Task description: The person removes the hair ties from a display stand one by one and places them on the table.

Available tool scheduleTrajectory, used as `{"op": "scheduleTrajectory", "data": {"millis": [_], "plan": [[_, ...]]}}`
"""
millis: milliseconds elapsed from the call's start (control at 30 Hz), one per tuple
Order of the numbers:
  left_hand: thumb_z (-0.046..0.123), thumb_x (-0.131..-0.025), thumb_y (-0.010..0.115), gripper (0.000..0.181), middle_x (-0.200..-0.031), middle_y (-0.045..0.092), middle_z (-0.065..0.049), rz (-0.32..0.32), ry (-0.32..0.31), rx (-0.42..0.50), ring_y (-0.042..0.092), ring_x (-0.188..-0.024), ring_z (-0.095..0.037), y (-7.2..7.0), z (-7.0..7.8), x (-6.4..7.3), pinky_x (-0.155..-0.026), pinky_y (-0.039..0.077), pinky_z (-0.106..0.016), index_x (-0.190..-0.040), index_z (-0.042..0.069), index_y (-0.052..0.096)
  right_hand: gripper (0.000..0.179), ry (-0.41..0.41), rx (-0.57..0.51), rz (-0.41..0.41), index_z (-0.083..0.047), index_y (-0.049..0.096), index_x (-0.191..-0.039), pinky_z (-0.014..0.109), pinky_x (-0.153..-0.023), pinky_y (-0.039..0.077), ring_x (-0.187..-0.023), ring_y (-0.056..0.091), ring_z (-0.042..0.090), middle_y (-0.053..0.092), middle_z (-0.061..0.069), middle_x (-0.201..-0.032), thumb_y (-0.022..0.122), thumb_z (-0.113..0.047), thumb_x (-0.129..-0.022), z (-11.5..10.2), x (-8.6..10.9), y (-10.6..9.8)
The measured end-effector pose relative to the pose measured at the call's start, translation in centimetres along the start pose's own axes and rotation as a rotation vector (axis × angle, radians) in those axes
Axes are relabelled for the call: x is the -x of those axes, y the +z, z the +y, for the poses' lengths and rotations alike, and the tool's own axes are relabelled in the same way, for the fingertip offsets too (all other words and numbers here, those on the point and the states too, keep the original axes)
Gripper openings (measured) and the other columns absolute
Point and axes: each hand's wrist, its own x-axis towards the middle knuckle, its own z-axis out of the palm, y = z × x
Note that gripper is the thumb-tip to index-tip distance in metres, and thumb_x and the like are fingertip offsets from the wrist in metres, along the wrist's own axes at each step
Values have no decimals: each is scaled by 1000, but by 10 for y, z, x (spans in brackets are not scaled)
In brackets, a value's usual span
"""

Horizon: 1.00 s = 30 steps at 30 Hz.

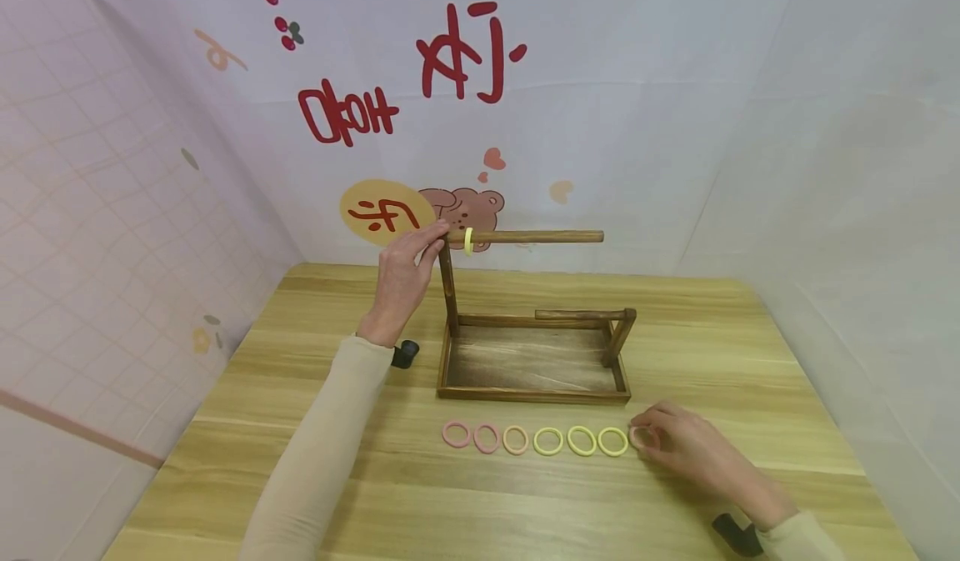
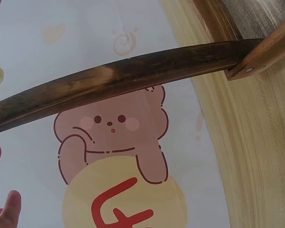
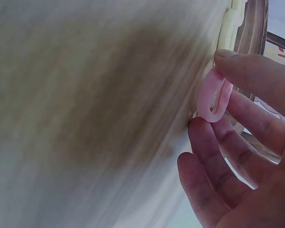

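Note:
A brown wooden stand has a tray base (image 1: 532, 394), a tall left post (image 1: 450, 290) and a long upper rod (image 1: 540, 237). One yellow ring (image 1: 468, 242) hangs on that rod near the post. My left hand (image 1: 402, 273) touches the top of the post, its fingers mostly straight. Between thumb and fingers, my right hand (image 1: 686, 448) pinches a pink ring (image 3: 206, 97) at the right end of a row of rings. That row, in front of the tray, holds pink rings (image 1: 487, 439), a peach ring (image 1: 516, 440) and yellow-green rings (image 1: 548, 441).
A shorter right post (image 1: 618, 340) carries a lower rod (image 1: 573, 315) pointing left over the tray. Behind the wooden table (image 1: 360, 494) hangs a white printed backdrop (image 1: 622, 86). Black wrist-worn pieces show beside the left wrist (image 1: 406, 353) and the right wrist (image 1: 737, 534).

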Motion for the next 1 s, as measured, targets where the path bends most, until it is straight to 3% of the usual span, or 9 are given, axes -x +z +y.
{"op": "scheduleTrajectory", "data": {"millis": [233,733,867,1000], "plan": [[9,-100,69,26,-128,72,-11,-12,-3,-7,72,-109,-33,-1,0,-1,-93,57,-48,-124,3,75,37,-15,-8,-7,-13,75,-107,22,-59,48,-75,50,-1,62,-9,-96,91,-7,-74,1,-1,0],[9,-99,69,26,-127,72,-11,-2,2,-3,72,-107,-33,-1,-1,-1,-93,57,-48,-123,2,75,47,-46,-4,-8,-10,74,-114,25,-65,51,-80,53,3,63,-6,-101,94,-14,-71,6,1,3],[8,-99,69,26,-127,72,-11,-4,4,0,72,-107,-33,-1,-1,0,-92,57,-48,-123,3,75,51,-15,18,-29,-11,74,-117,29,-70,55,-83,57,5,64,-7,-103,95,-21,-72,3,1,1],[8,-99,69,26,-127,72,-11,-7,3,3,72,-107,-33,0,-1,0,-94,56,-48,-123,3,75,50,65,50,-55,-9,73,-122,42,-83,60,-97,68,17,71,0,-113,90,-27,-80,-4,-1,-4]]}}
